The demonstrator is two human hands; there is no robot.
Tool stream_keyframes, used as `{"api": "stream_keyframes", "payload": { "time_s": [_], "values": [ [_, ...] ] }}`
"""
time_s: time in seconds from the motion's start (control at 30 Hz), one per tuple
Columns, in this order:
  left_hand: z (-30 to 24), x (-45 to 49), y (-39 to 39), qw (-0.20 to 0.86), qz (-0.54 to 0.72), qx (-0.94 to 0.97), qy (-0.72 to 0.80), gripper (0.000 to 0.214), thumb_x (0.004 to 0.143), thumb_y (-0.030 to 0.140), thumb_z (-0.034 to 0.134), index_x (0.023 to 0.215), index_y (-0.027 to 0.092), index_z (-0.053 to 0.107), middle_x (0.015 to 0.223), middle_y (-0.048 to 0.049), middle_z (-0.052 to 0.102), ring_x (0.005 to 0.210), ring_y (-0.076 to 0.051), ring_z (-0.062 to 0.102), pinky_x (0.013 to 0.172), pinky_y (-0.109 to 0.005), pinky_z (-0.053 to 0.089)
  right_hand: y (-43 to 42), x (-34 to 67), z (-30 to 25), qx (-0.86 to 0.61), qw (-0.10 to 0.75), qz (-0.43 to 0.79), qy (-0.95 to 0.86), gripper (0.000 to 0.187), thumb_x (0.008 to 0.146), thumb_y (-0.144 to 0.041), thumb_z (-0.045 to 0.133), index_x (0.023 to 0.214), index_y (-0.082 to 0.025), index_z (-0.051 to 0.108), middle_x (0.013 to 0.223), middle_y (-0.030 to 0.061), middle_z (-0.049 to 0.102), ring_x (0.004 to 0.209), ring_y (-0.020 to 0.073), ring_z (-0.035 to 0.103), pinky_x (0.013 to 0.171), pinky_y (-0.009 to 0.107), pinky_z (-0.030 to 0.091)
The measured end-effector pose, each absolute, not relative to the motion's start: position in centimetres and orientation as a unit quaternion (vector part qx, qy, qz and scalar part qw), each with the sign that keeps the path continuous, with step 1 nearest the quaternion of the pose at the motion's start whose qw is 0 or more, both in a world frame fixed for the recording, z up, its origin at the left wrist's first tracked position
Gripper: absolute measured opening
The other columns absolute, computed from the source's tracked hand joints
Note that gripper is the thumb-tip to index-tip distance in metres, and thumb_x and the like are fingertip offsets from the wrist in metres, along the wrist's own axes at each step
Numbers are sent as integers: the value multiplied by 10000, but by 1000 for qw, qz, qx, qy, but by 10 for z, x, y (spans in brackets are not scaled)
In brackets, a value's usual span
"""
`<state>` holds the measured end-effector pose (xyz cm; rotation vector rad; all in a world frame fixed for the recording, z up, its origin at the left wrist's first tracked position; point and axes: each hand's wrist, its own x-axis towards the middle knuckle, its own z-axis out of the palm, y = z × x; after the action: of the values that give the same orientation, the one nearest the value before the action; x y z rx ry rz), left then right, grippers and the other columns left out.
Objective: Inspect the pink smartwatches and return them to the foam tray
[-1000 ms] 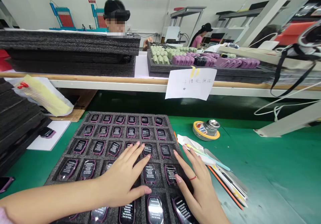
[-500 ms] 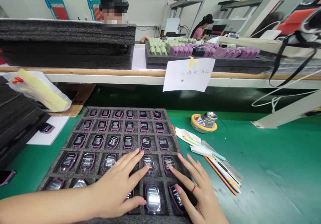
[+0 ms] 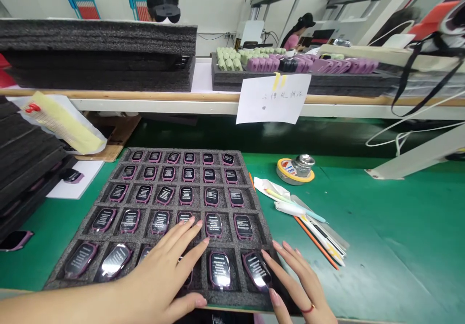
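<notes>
A dark foam tray (image 3: 229, 224) lies on the bench, its compartments holding rows of purple-framed smartwatches with small text on lit screens. My left hand (image 3: 178, 266) is spread palm down over the near middle of the tray, fingers apart, partly hiding several watches. At the near right corner, my right hand (image 3: 303, 285), wearing a thin red ring, is open. Its index fingertip is beside the corner smartwatch (image 3: 257, 268), which sits tilted in its compartment; whether they touch I cannot tell. Neither hand holds anything.
Right of the tray lie a yellow tape roll (image 3: 285, 169) with a metal-topped container, and pens and tools (image 3: 308, 222). Foam trays (image 3: 29, 145) are stacked left, near a loose watch (image 3: 16, 240). A shelf (image 3: 163, 105) with green and purple pieces crosses behind; people sit beyond.
Both hands have drawn back toward the near edge of the tray, the right one also outward to the right. Fourth-row watches on the right are now uncovered. The view has shifted slightly downward.
</notes>
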<state>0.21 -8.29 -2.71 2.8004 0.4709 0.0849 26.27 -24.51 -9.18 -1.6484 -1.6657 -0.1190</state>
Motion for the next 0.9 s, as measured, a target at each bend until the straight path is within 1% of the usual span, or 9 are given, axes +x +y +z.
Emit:
{"api": "stream_keyframes", "payload": {
  "time_s": [0.07,0.13,0.2,0.33,0.43,0.53,0.7,0.8,0.9],
  "values": [
    [-28,2,-89,142,43,974,170,822,954,452,604,1608,191,181,1671,-169,172,1534,-384,177,1140,-626,393,-252,259,-95,-665,378,-20,-644,531,972,-107,482,1480,-262,474,1551,66,430,1444,284,422,1187,494,380],
    [-28,5,-92,129,55,973,182,815,954,461,605,1603,176,202,1665,-187,182,1532,-391,174,1138,-626,397,-258,256,-96,-675,373,-6,-637,494,981,-120,490,1458,-246,491,1567,77,411,1409,261,477,1143,420,447],
    [-28,12,-93,111,67,973,191,810,955,493,595,1597,164,226,1661,-209,176,1532,-403,159,1145,-638,377,-262,254,-97,-676,376,-7,-633,454,987,-143,500,1434,-221,514,1571,88,411,1389,243,505,1122,360,467],
    [-33,27,-91,78,83,973,203,799,956,575,552,1580,152,285,1650,-241,185,1533,-413,131,1172,-655,315,-265,253,-98,-674,382,-19,-632,428,991,-158,507,1416,-202,530,1563,90,428,1387,221,508,1124,309,453],
    [-39,33,-90,70,90,970,217,792,949,614,536,1554,141,346,1640,-251,208,1534,-414,116,1189,-648,284,-263,252,-98,-673,381,-22,-634,436,991,-153,507,1423,-205,524,1565,84,429,1394,215,501,1134,301,439],
    [-40,33,-92,71,94,967,226,804,950,619,531,1562,139,325,1645,-245,199,1539,-404,97,1193,-638,285,-261,251,-99,-661,395,-26,-638,453,989,-146,507,1438,-202,510,1566,83,431,1406,211,486,1151,298,415],
    [-31,20,-106,63,93,969,220,804,977,573,503,1589,128,234,1658,-241,164,1546,-392,100,1167,-658,325,-263,252,-101,-666,387,-11,-637,482,996,-169,500,1476,-204,469,1592,78,400,1432,217,453,1157,308,407],
    [-34,12,-119,67,98,972,203,759,986,511,514,1582,120,250,1661,-228,167,1547,-388,108,1133,-657,381,-264,252,-101,-657,399,-19,-639,477,999,-178,496,1475,-209,474,1592,71,400,1434,205,449,1161,291,394],
    [-42,8,-128,64,115,974,182,694,982,456,535,1555,129,319,1660,-201,193,1548,-381,115,1119,-658,399,-264,252,-102,-650,406,-22,-642,475,993,-169,507,1465,-220,490,1599,65,388,1429,200,451,1160,290,390]
  ]
}}
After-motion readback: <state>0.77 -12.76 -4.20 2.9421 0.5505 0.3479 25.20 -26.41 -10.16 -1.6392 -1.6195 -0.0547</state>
